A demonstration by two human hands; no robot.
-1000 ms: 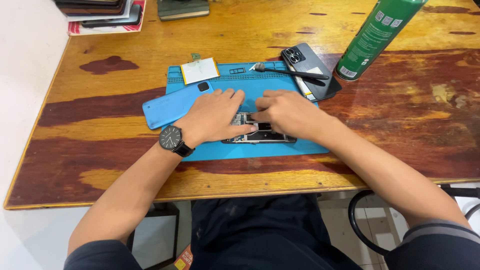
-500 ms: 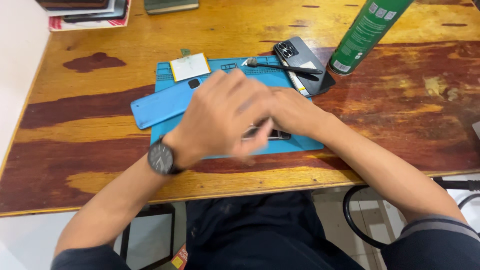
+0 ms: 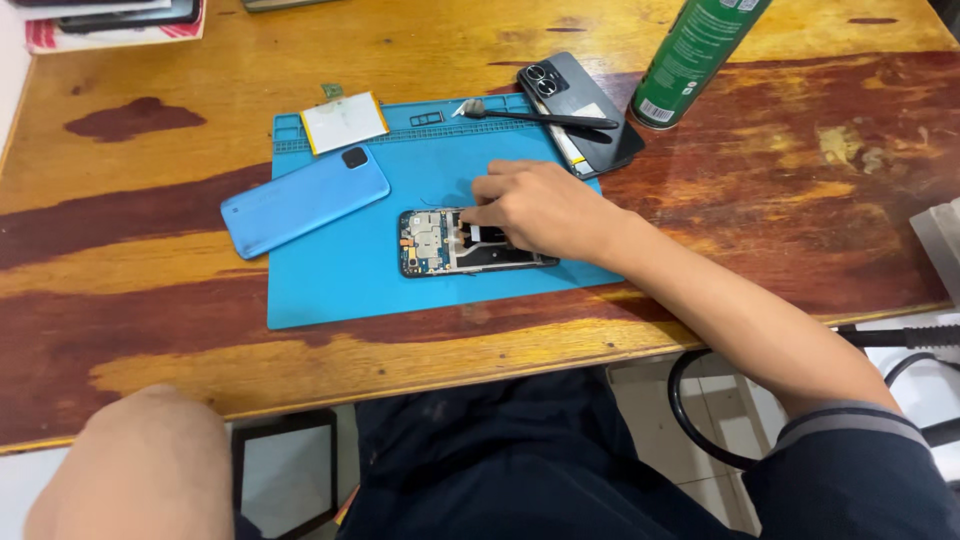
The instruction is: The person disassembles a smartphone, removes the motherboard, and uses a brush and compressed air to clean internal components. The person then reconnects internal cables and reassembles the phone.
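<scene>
Opened phone (image 3: 470,242) lay near middle of blue mat (image 3: 340,290), circuit board exposed. Right hand (image 3: 540,208) rested on phone's right part, fingertips (image 3: 470,213) curled together, pinching something small inside (too small to tell what). Left hand out of view; only left arm (image 3: 140,465) showed, well below mat. Blue back cover (image 3: 300,198) overlapped mat's left edge. Green can (image 3: 695,50) stood beyond mat's upper right corner.

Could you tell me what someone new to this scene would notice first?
Most striking is the opened phone with its bare circuit board at the centre of the blue rectangular work mat, with the right hand resting on it. Left of it, half off the mat, lies a light blue phone back cover. A green spray can stands at the wooden table's far right.
</scene>
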